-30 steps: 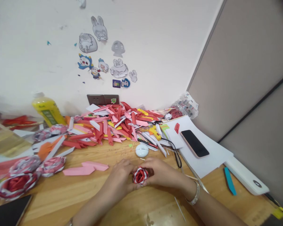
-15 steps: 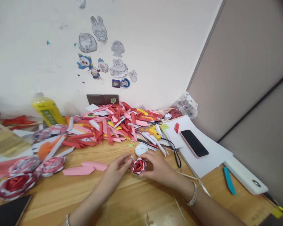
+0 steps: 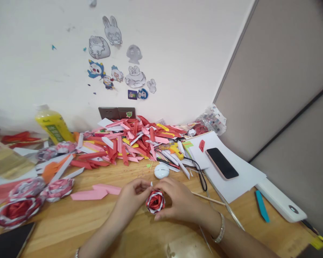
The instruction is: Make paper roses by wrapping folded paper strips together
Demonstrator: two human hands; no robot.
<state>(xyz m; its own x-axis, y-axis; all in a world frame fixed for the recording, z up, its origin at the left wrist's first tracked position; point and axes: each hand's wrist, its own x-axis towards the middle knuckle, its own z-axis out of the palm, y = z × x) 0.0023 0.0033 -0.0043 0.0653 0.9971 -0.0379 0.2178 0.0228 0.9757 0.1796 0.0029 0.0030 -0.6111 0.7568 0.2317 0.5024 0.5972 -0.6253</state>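
A: Nearest first. Hands?
B: Two. Left hand (image 3: 135, 196): nearly closed, thumb and forefinger pinching the upper left of one red-and-white paper rose (image 3: 155, 201). Right hand (image 3: 179, 201): wide C round its right side, forefinger at the upper edge, thumb at the lower. The rose lies between them above the bench (image 3: 97, 224); its underside is hidden.
A: Cut off?
B: One dark flat device (image 3: 9, 240), lower left. The bench's front edge is out of frame. Bare wood spreads before the hands.
A: Mid-range?
B: Two pink folded strips (image 3: 88, 194) left of the left hand; one blue strip (image 3: 262, 206), right, beside one white power bank (image 3: 281, 200). One wooden stick (image 3: 208, 198) meets the right hand; its near end is hidden. One white rounded case (image 3: 161, 171) just beyond the hands, little room between. Five finished paper roses (image 3: 57, 189) at left, partly overlapping.
A: Farther?
B: One phone (image 3: 222, 163) on white sheets (image 3: 244, 179), clear of their edges. One yellow glue gun (image 3: 177, 150), partly buried. Folded paper pieces (image 3: 134, 138) heaped, too overlapped to count. One yellow-labelled bottle (image 3: 54, 125).
A: Wall?
B: Ten whole cartoon cutouts (image 3: 112, 31); one scrap cut off above.
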